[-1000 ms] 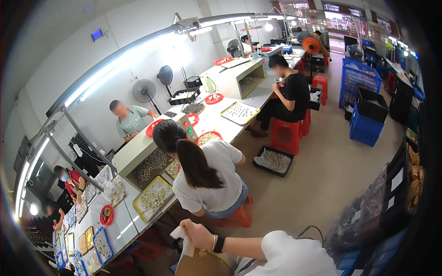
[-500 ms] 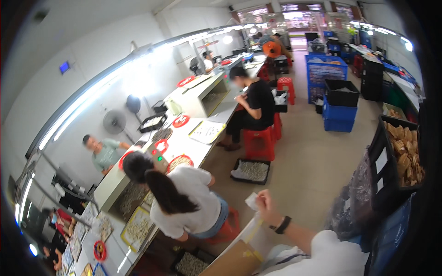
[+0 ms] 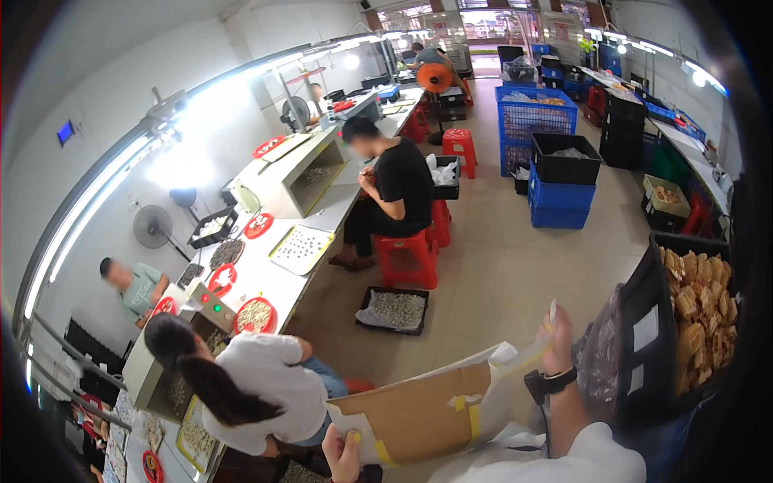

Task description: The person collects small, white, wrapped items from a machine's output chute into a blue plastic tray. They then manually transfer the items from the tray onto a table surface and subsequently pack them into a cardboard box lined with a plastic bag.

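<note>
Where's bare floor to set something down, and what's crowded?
Bare floor: the patch between the black tray and the blue bin. Crowded: right of the right hand, with a plastic bag and black crate; the workbench to the left, under trays and red plates.

The left hand (image 3: pixel 343 456) grips low, the right hand (image 3: pixel 556 344) pinches higher, both hands well apart.
</note>
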Motion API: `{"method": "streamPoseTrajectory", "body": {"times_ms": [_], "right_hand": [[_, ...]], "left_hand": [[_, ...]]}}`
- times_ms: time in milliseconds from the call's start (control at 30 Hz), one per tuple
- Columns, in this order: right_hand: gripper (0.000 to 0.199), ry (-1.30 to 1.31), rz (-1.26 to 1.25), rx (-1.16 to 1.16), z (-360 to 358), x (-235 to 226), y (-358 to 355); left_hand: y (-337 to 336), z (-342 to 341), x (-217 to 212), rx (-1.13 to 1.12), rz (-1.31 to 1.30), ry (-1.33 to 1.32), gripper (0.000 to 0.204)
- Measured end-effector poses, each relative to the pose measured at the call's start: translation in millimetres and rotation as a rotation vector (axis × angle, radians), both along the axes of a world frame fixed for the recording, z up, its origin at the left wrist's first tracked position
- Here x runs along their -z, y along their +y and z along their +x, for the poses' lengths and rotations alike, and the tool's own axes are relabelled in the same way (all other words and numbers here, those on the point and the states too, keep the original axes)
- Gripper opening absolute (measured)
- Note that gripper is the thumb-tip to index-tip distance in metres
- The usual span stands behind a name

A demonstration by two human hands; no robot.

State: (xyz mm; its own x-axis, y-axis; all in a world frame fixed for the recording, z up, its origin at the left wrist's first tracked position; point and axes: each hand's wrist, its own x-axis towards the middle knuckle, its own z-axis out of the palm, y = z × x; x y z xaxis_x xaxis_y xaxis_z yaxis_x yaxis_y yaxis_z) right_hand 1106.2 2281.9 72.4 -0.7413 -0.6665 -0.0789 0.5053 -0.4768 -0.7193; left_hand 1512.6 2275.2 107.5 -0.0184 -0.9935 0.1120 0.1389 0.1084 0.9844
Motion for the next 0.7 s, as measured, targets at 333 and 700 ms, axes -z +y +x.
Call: {"method": "streamPoseTrajectory", "body": {"times_ms": [333, 700], "right_hand": [[0.018, 0.837, 0.320, -0.997, -188.7, -56.1, -65.1], [0.031, 0.196, -0.012, -0.022, -303.8, -4.6, -259.7]], "left_hand": [[-202.7, -206.5, -17.0, 0.189, -0.095, 0.031, 0.019], [-426.9, -338.7, 3.5, 0.222, -0.062, 0.043, 0.016]]}}
